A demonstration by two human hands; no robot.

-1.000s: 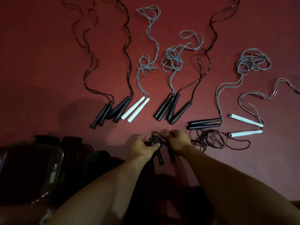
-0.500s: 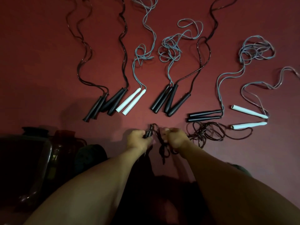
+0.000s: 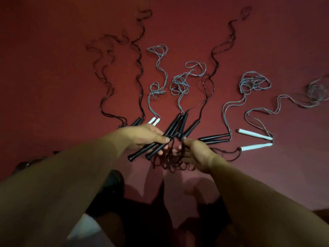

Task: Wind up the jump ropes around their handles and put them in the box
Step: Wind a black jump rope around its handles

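Red floor [image 3: 53, 68] under both hands: left hand [image 3: 142, 138] grips black handles [image 3: 142, 152], right hand [image 3: 197, 154] clutches their dark cord [image 3: 170, 161].

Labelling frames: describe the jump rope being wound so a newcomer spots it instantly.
On the red floor lies a row of ropes. Below the row's middle, the left hand grips two black handles while the right hand gathers their dark cord. It alone is lifted off the floor.
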